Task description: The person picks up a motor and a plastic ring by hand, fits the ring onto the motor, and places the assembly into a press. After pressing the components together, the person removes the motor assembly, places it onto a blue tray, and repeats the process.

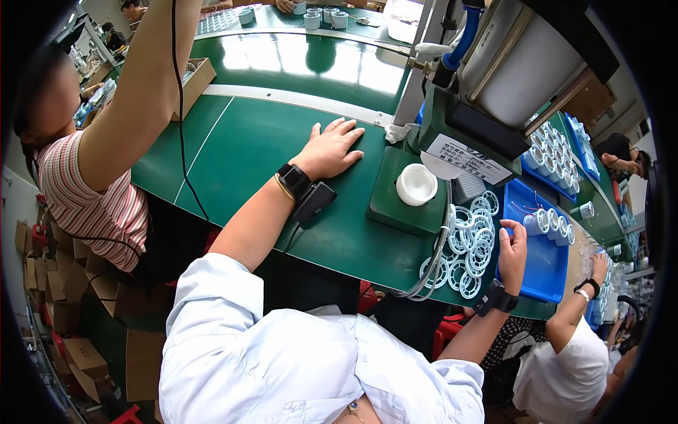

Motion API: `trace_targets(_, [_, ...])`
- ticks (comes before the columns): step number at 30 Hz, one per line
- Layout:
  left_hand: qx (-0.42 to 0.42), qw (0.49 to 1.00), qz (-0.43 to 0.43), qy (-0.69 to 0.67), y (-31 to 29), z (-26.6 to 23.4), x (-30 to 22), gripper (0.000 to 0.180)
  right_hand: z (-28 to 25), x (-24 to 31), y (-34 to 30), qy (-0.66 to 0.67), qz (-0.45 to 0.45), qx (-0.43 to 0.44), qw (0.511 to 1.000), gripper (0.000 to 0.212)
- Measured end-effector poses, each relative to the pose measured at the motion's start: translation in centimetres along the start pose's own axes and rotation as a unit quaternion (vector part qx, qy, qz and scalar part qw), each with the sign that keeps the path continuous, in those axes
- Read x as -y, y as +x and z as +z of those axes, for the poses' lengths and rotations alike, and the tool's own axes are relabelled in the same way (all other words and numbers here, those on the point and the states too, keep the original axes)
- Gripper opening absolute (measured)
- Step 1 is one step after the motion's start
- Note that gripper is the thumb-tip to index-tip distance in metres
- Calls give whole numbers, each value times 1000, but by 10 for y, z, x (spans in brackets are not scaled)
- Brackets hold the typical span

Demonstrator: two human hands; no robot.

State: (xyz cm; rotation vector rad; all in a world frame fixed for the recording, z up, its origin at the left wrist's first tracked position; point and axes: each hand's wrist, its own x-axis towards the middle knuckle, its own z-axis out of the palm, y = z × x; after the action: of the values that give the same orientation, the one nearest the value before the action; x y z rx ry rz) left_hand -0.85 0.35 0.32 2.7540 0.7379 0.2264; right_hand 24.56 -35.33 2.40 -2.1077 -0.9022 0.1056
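My left hand [330,150] lies on the green tabletop with its fingers spread and nothing in it. A dark wristband and a small black box on a cable are at that wrist. My right hand [513,256] is between a heap of pale blue plastic rings [467,244] and the near left edge of a blue tray [540,283]. Its fingers are loosely bent and slightly apart, and I see nothing held. Several pale blue cups [547,225] with thin wires stand in that tray. Between my hands, a white round cup-shaped fixture [417,185] sits on the press's green base [402,220].
The press head [470,127] with its grey cylinder overhangs the base. Grey cables [431,279] run past the rings to the table edge. Another tray of cups [554,166] stands far right. A co-worker's raised arm [134,99] is at left; another co-worker [565,360] sits at right.
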Motion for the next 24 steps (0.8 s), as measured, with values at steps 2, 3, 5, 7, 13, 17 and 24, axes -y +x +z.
trace_targets(2, [1, 1000, -2, -1, -1, 0, 1, 57, 1, 3, 0, 2, -1, -5, 1000, 16])
trace_targets(3, [1, 1000, -2, -1, -2, 0, 1, 56, 1, 4, 0, 0, -6, -4, 1000, 16])
trace_targets(5, [-1, 1000, 1, 0, -2, 1, 1, 57, 1, 6, -3, -5, -16, -6, 1000, 16])
trace_targets(7, [-1, 1000, 7, 3, 0, 2, 0, 57, 0, 9, -5, -3, -11, -10, 1000, 16])
trace_targets(13, [-12, 999, 11, 33, 3, 3, 0, 53, 0, 2, 0, -1, -23, -14, 1000, 17])
trace_targets(17, [11, 1000, 15, 20, 2, -3, 7, 56, 4, 0, 7, -15, -21, -22, 999, 18])
trace_targets(24, [-5, 1000, 9, 17, 4, 2, 4, 55, -10, -2, 13, -92, -27, 7, 995, 21])
